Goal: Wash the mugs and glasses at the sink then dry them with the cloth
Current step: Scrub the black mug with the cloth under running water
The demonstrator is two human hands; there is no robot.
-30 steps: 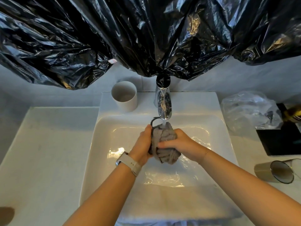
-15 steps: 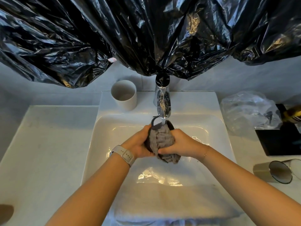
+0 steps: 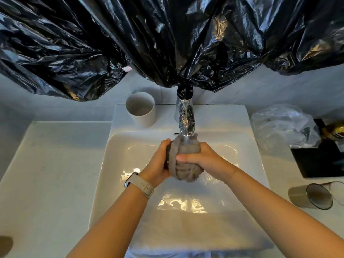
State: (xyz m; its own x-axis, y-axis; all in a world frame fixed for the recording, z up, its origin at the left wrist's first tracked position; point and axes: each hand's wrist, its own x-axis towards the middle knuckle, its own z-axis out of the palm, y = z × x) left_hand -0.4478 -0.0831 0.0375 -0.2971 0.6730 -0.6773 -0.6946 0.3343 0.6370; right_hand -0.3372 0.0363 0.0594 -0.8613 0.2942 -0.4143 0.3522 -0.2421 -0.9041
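Observation:
Over the white sink [image 3: 119,164], under the running tap [image 3: 185,120], both my hands hold a dark mug [image 3: 167,155] wrapped in a grey cloth [image 3: 184,151]. My left hand [image 3: 158,164] grips the mug from the left; only a dark sliver of it shows. From the right, my right hand [image 3: 202,161] grips the cloth, thumb across its front. Water falls onto the top of the cloth. A white mug [image 3: 141,108] stands upright on the sink's back ledge, left of the tap. A clear glass [image 3: 312,196] lies on its side on the right counter.
A black plastic sheet [image 3: 167,43] hangs low over the tap and back wall. A pale towel [image 3: 195,231] is draped over the sink's front edge. At the right are a crumpled clear bag [image 3: 279,125], a black tray [image 3: 320,161] and a gold-labelled bottle [image 3: 335,131].
The mug's dark handle and rim, visible earlier at the top of the bundle, are now covered by the cloth. My hands have shifted around the bundle and sit slightly closer to the spout.

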